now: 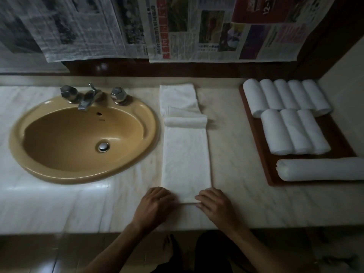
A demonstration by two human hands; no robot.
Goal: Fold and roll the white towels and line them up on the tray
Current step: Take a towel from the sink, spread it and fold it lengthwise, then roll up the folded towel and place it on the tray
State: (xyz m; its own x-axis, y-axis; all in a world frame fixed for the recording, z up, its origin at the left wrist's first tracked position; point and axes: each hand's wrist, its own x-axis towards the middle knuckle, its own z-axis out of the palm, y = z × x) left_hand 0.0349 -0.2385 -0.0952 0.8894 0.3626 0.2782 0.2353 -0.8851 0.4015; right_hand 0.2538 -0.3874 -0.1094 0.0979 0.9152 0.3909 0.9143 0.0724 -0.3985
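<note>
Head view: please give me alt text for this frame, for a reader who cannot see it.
Both hands, left hand and right hand, pinch the near end of a long folded white towel on a marble counter beside a tan sink. To the right, a wooden tray holds rolled towels in rows.

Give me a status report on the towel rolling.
Left hand and right hand grip near end of folded towel, roll not started. Eight small rolls plus one long roll on tray. Nothing in the way.
</note>
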